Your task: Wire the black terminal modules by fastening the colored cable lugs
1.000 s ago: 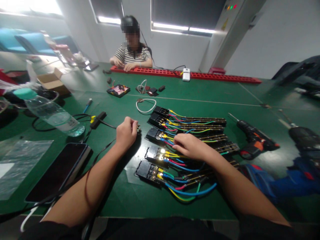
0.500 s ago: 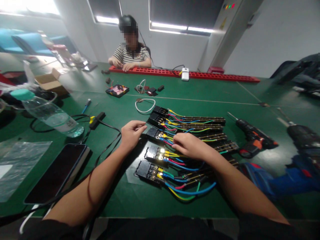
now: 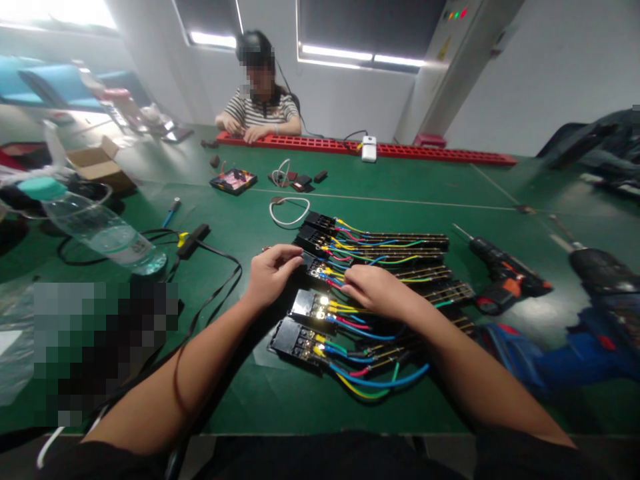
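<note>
Several black plastic housings with brass contacts lie in a fanned column, their coloured wires running right to long dark strips (image 3: 410, 253) with brass bars. At the left end of the third black plastic housing (image 3: 311, 264) is my left hand (image 3: 273, 275), thumb and forefinger closed on its edge. My right hand (image 3: 373, 287) is curled over the same unit, fingertips closed on its wires (image 3: 333, 283); the exact grip is hidden under the fingers. Nearer to me lie two more housings, the closest (image 3: 295, 343) with blue, green and yellow wires looping out.
A black-and-orange drill (image 3: 505, 273) and a blue drill (image 3: 565, 360) lie right. Left are a tilted-looking water bottle (image 3: 107, 233), a black cable (image 3: 235, 257) and a blurred-out patch. Across the table, a person sits behind a red slotted rail (image 3: 415, 150).
My left hand has moved slightly right, its fingertips now over the third housing's end. My right hand stays nearly in place on the wires.
</note>
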`<state>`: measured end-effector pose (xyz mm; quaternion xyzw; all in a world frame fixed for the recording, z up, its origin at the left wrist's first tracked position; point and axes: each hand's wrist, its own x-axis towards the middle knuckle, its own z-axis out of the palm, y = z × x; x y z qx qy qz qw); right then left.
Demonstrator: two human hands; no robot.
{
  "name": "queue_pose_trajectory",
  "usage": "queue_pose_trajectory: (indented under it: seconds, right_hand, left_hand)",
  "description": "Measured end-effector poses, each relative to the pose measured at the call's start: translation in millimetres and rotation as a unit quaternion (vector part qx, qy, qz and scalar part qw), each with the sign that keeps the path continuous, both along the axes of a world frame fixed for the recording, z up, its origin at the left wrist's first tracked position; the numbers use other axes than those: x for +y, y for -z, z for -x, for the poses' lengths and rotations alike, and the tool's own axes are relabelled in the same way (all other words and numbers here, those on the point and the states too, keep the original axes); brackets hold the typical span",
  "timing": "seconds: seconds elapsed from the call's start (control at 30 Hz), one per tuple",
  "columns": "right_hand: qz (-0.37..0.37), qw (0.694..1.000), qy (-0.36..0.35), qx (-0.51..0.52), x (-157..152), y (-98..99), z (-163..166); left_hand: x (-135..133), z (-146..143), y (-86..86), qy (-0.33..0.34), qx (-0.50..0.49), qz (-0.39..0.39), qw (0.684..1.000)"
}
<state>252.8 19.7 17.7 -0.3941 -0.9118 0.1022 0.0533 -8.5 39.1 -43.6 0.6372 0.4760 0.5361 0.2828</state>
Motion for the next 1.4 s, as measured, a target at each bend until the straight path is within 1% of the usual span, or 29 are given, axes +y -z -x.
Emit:
queue_pose_trajectory:
  seconds: [0.2, 0.33, 0.43, 0.63, 0.73, 0.87, 1.17, 1.27, 1.4]
  right_hand:
    - [-0.015, 1.0, 0.0, -0.011, 0.7, 3.3, 1.5]
    - [-0.018, 1.0, 0.001, -0.002, 0.8, 3.9, 2.2]
    - [-0.028, 0.999, 0.01, -0.012, 1.0, 2.7, 3.6]
    - [-0.051, 0.998, 0.016, -0.032, 2.3, 3.6, 7.2]
    - [-0.054, 0.998, 0.016, -0.033, 2.5, 5.1, 7.6]
    - [-0.054, 0.998, 0.015, -0.026, 2.1, 5.8, 7.0]
    - [-0.054, 0.998, 0.013, -0.034, 1.1, 4.0, 7.2]
    - [-0.053, 0.998, 0.015, -0.038, 0.6, 3.3, 7.4]
    - [-0.053, 0.998, 0.015, -0.038, 0.3, 3.3, 7.4]
  left_hand:
    - [-2.3, -2.7, -1.0, 0.033, 0.014, -0.046, 0.998]
    - [-0.8, -2.7, 0.2, 0.031, 0.01, -0.031, 0.999]
    - [-0.4, -3.0, 1.8, 0.039, 0.012, -0.019, 0.999]
    - [-2.7, -5.6, 1.4, 0.061, 0.019, -0.023, 0.998]
    - [-3.5, -5.8, -0.8, 0.055, 0.046, -0.045, 0.996]
    - [-2.8, -5.2, -1.4, 0.06, 0.087, -0.093, 0.99]
    - [0.4, -6.7, 3.7, 0.086, 0.12, -0.168, 0.975]
    - [2.0, -6.3, 3.5, 0.092, 0.136, -0.18, 0.97]
    - [3.4, -6.5, 2.7, 0.105, 0.151, -0.17, 0.968]
